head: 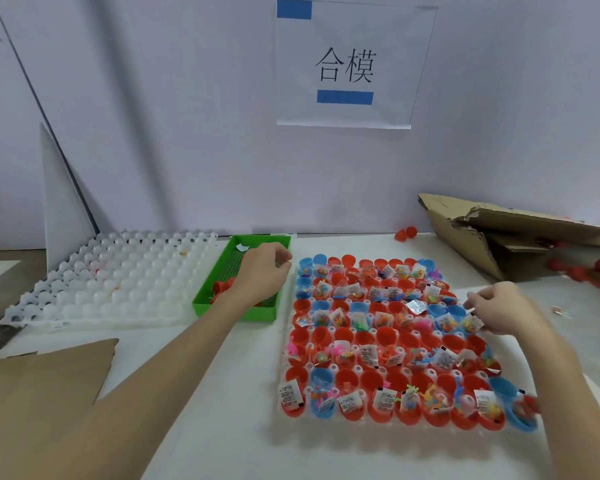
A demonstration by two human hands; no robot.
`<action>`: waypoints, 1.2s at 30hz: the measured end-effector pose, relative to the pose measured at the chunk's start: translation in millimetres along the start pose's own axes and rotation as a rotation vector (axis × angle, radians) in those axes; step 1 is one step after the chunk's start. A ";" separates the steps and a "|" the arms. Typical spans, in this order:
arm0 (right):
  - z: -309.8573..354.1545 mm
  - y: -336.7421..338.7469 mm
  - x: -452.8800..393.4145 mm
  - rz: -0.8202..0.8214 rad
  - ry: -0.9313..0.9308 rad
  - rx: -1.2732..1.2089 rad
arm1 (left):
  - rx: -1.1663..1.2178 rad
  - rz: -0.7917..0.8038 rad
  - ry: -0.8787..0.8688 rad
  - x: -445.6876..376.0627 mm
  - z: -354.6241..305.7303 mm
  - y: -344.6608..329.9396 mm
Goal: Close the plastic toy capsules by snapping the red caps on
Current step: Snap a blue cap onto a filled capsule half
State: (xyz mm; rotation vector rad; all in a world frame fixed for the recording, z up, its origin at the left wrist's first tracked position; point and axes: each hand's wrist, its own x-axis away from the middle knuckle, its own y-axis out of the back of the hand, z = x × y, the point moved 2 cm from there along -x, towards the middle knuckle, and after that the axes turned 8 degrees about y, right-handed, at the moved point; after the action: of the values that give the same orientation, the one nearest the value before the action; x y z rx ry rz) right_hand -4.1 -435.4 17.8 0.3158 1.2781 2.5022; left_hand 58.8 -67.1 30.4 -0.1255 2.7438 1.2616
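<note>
Red and blue capsule cups [388,341] are sitting open, awaiting caps; left hand [262,271] is curling over the green tray [201,303], grip unclear; right hand [499,308] is pinching a packet [470,303].

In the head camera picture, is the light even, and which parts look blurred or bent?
Head view: soft even light, faint shadows under the tray of capsules; the left hand and right hand are slightly motion-blurred; wide-angle distortion stretches the forearms and bends the wall seam at left.
</note>
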 end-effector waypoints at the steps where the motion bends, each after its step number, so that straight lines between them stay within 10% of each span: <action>1: -3.2 -1.4 -0.3 -0.018 0.003 -0.009 | -0.022 0.014 -0.012 -7.2 -1.0 -2.6; 9: -16.5 -1.0 4.6 -0.034 -0.021 -0.297 | -0.285 0.228 -0.068 -53.1 1.3 -30.5; 27: -15.0 2.5 9.6 -0.145 0.028 -0.638 | -0.047 0.263 -0.108 -58.6 -21.9 -35.4; 36: -16.9 -1.1 5.1 -0.128 0.030 -0.585 | 0.203 0.003 0.033 -67.7 -26.5 -39.0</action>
State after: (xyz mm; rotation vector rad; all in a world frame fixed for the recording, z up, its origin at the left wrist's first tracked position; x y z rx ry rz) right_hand -14.3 -445.5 7.4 0.0530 0.5055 2.6288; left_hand 128.7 -110.9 27.9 -0.1241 2.8813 0.9815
